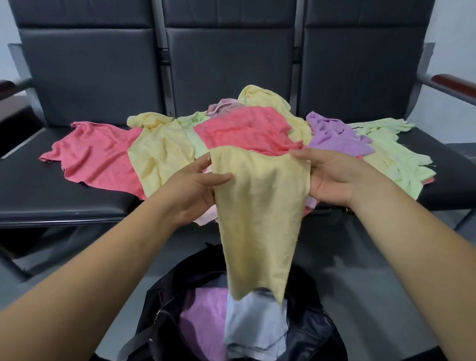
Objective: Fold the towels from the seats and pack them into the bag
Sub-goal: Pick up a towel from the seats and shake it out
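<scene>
The left hand [195, 189] pinches the yellow towel [260, 209] at its nine o'clock corner, and the right hand [330, 179] grips the three o'clock corner. The towel hangs over the bag [315, 347] at six. Bring the corners together evenly and halve it before lowering. Loose towels [234, 130] heap on the seats [65, 199] at twelve.

A waiting room, by the look: joined black padded seats [226, 69] in a row, wooden armrests [462, 84] at its ends, white wall [468, 29] behind.

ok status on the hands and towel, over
Left hand, right hand pinch pale yellow cloth towel by top corners. Hangs above open black fabric bag. Nothing between them.
</scene>
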Motion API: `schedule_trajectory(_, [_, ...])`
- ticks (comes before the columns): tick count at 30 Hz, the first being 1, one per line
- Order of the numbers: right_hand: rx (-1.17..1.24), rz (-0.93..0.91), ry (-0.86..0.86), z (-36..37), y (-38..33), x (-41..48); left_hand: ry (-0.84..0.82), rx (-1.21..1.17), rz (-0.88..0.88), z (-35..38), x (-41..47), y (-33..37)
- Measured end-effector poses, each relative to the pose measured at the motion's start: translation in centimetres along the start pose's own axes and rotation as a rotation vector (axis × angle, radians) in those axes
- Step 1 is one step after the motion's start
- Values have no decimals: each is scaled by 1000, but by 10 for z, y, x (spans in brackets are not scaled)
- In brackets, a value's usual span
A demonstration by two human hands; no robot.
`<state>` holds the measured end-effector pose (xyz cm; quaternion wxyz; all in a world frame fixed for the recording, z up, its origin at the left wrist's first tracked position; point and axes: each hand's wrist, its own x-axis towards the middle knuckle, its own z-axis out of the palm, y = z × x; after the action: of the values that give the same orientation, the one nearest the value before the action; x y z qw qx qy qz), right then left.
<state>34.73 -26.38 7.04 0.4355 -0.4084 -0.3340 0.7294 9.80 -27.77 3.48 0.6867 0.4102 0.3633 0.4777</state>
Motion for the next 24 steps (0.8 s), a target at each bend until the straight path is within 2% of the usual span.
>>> schedule_trajectory(2, [69,-48,18,-7,1,5,32,97,33,1,2,0])
schedule_trajectory(4, [8,-47,48,-13,4,12,72,199,33,-3,5,1])
schedule_trajectory(9, [-510,-121,232,-20,7,15,199,541,66,-16,6,7])
schedule_trajectory(11, [-572,-141,264,-21,8,16,251,593,101,-18,6,6])
schedule_trajectory(14, [-428,-144,233,-19,8,15,271,447,61,-13,5,4])
schedule_trajectory(18, [67,-149,1,-15,1,11,201,75,5,-5,3,9])
schedule_trajectory(21, [-64,-144,-11,-15,-1,10,85,46,55,-5,0,15])
schedule_trajectory(24, [-214,-186,95,-20,0,11,116,273,133,-11,-2,17])
